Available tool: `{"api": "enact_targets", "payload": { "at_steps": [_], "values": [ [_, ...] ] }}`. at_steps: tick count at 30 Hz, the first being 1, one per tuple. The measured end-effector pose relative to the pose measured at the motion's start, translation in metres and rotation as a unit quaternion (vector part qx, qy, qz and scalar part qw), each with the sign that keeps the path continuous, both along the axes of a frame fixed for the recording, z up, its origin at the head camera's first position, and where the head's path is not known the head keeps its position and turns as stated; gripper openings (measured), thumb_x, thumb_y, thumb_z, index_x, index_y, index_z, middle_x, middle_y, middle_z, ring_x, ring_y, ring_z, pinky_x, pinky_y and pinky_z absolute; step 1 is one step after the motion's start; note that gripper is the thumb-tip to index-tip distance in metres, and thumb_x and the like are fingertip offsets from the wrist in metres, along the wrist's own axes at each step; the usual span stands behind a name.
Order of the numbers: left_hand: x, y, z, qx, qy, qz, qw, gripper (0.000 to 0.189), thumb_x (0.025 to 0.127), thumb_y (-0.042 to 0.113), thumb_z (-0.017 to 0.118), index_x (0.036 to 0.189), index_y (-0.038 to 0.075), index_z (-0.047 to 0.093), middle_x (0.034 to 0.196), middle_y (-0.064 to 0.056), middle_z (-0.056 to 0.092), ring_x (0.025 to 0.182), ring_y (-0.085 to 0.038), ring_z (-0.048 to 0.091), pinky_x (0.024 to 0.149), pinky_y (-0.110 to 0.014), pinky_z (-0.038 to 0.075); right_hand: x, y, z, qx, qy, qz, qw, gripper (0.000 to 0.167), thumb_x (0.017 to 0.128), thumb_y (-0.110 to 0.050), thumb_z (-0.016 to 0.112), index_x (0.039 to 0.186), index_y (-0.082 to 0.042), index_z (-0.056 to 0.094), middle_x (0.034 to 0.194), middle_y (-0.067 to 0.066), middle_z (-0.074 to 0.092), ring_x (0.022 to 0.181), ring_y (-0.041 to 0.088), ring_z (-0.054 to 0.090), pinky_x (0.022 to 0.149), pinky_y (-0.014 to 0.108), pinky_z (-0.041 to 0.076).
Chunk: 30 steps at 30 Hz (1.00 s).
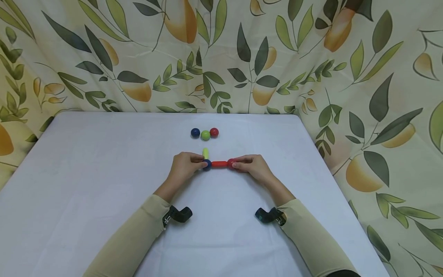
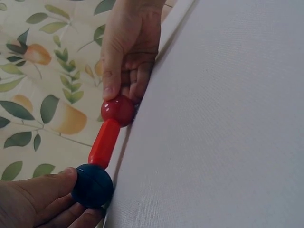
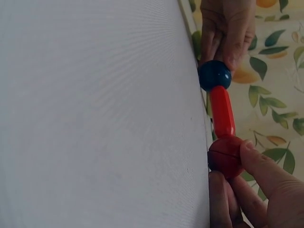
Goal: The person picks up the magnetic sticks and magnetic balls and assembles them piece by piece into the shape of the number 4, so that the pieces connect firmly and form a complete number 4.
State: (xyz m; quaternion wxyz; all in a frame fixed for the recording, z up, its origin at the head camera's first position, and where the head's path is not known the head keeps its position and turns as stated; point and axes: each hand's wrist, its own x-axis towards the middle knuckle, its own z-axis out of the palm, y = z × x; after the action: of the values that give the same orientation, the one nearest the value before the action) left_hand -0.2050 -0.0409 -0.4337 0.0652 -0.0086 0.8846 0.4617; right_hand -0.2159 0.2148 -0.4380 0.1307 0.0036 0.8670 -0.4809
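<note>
A red rod (image 1: 219, 164) joins a dark blue ball (image 1: 207, 165) on the left to a red ball (image 1: 231, 164) on the right. My left hand (image 1: 187, 166) pinches the blue ball between thumb and fingers. With thumb and fingertips, my right hand (image 1: 254, 167) holds the red ball. A yellow-green rod (image 1: 205, 153) points away from me at the blue ball; my left fingers partly cover where they meet. In the left wrist view the red rod (image 2: 104, 143) touches both balls, and the right wrist view shows the same red rod (image 3: 222, 112) between them.
Behind the hands, a loose blue ball (image 1: 195, 133), a green ball (image 1: 205, 135) and a red ball (image 1: 214, 132) sit close together on the white-covered table (image 1: 104, 161). A leaf-and-fruit patterned cloth (image 1: 214, 57) hangs behind the table and along its sides.
</note>
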Motion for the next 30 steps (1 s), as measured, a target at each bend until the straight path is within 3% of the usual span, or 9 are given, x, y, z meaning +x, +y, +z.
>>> {"api": "enact_targets", "payload": {
  "at_steps": [20, 26, 30],
  "values": [
    [-0.001, -0.002, 0.001, -0.005, -0.002, -0.004, 1.0, 0.028, 0.085, 0.024, 0.079, 0.109, 0.011, 0.076, 0.106, -0.005, 0.075, 0.102, -0.018, 0.065, 0.077, -0.028, 0.056, 0.002, 0.0, 0.0, -0.005, 0.003, 0.01, 0.9999, 0.04, 0.084, -0.031, 0.079, 0.115, -0.007, 0.073, 0.113, 0.01, 0.072, 0.109, 0.021, 0.056, 0.083, 0.024, 0.047],
    [-0.006, -0.01, 0.011, -0.001, -0.016, 0.001, 0.9999, 0.027, 0.087, 0.024, 0.077, 0.111, 0.012, 0.076, 0.106, -0.004, 0.074, 0.094, -0.018, 0.065, 0.076, -0.027, 0.055, 0.001, 0.001, 0.0, -0.011, 0.005, 0.013, 0.9998, 0.039, 0.084, -0.03, 0.079, 0.115, -0.006, 0.073, 0.113, 0.01, 0.072, 0.107, 0.02, 0.057, 0.081, 0.022, 0.048],
    [-0.017, -0.026, 0.022, -0.011, -0.016, 0.006, 0.9998, 0.029, 0.089, 0.025, 0.074, 0.116, 0.013, 0.073, 0.111, -0.004, 0.072, 0.101, -0.019, 0.064, 0.084, -0.031, 0.055, 0.001, 0.001, -0.001, -0.007, 0.006, 0.015, 0.9998, 0.04, 0.085, -0.031, 0.078, 0.116, -0.007, 0.073, 0.115, 0.011, 0.071, 0.11, 0.022, 0.056, 0.082, 0.023, 0.048]
  ]
}}
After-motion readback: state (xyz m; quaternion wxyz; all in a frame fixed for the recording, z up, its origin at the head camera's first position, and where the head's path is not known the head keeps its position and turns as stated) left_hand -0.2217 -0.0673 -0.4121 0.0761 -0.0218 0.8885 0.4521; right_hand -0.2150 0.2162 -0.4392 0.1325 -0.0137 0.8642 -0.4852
